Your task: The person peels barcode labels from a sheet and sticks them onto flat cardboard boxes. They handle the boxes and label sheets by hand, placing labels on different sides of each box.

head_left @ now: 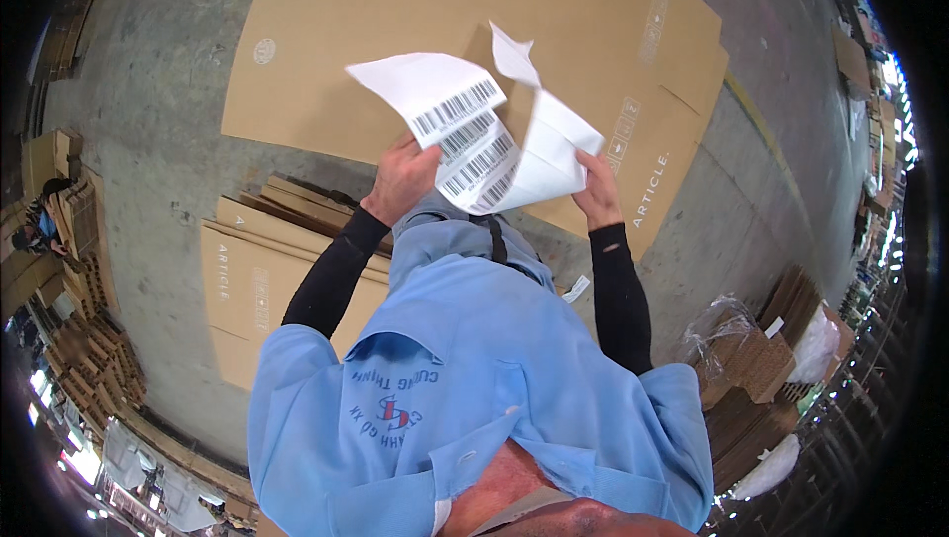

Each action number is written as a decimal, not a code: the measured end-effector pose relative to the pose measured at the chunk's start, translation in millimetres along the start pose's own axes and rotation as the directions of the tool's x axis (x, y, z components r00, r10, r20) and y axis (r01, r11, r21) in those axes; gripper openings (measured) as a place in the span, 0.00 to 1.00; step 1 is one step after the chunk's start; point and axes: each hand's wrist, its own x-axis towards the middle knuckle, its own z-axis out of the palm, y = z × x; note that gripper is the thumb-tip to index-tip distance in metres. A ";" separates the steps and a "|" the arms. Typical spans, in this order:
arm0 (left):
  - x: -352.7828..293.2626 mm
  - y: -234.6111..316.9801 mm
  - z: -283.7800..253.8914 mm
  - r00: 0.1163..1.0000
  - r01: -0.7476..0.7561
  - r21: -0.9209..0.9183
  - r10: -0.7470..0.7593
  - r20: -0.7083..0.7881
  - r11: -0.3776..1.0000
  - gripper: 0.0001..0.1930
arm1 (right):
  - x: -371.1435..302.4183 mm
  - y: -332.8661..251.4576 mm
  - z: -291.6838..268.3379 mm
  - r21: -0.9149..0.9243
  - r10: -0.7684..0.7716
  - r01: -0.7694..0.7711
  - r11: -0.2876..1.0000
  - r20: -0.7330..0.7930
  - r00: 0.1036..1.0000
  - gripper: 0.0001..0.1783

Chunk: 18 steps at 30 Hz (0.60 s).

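Note:
A white strip of barcode labels (420, 78) is held up between my two hands, above a large flat cardboard sheet (336, 38). My left hand (403, 178) pinches its left edge beside the printed bars. On the other side, my right hand (599, 191) grips the plain white part, fingers closed at its edge. The paper sags into a curl between the hands, and a folded flap stands up at the far side. Whether it is one piece or several cannot be made out. Black sleeves cover both my forearms.
More flat cardboard (232, 285) lies stacked at my left on the concrete floor (153, 201). Farther left are piles of cardboard (94, 339) and another person (44, 226). Clear plastic wrap (720, 325) and cardboard bundles (756, 364) stand at my right.

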 end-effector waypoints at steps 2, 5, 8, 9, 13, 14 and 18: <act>0.4 -6.0 -3.8 0.980 0.027 -0.022 -0.031 -0.196 0.999 0.04 | -27.9 10.8 -25.7 0.093 -0.087 0.091 0.992 -0.042 0.995 0.29; 6.3 -6.6 -5.2 0.888 0.197 -0.416 -0.342 -0.309 0.888 0.02 | -67.5 29.0 -69.4 0.079 0.036 -0.027 0.997 -0.119 0.992 0.29; 16.0 -2.3 -3.0 0.857 0.080 -0.596 -0.361 -0.368 0.799 0.04 | -100.5 39.6 -100.7 0.072 0.316 -0.324 0.943 -0.495 0.810 0.29; 18.7 -1.1 -3.6 0.852 0.036 -0.633 -0.355 -0.386 0.773 0.06 | -105.9 39.6 -102.8 0.131 0.392 -0.426 0.895 -0.687 0.613 0.29; 31.4 8.9 -8.6 0.930 -0.222 -0.626 -0.030 -0.367 0.747 0.24 | -98.5 3.6 -64.1 -0.326 -0.163 -0.071 0.943 -0.637 0.754 0.31; 35.0 13.0 -11.6 0.948 -0.220 -0.632 0.011 -0.318 0.743 0.23 | -90.2 -14.1 -43.9 -0.373 -0.269 0.047 0.926 -0.570 0.777 0.32; 49.5 44.0 -14.6 0.993 -0.056 -0.779 -0.048 -0.110 0.625 0.19 | -64.5 -67.2 56.3 -0.638 -0.360 0.369 0.676 0.151 0.921 0.34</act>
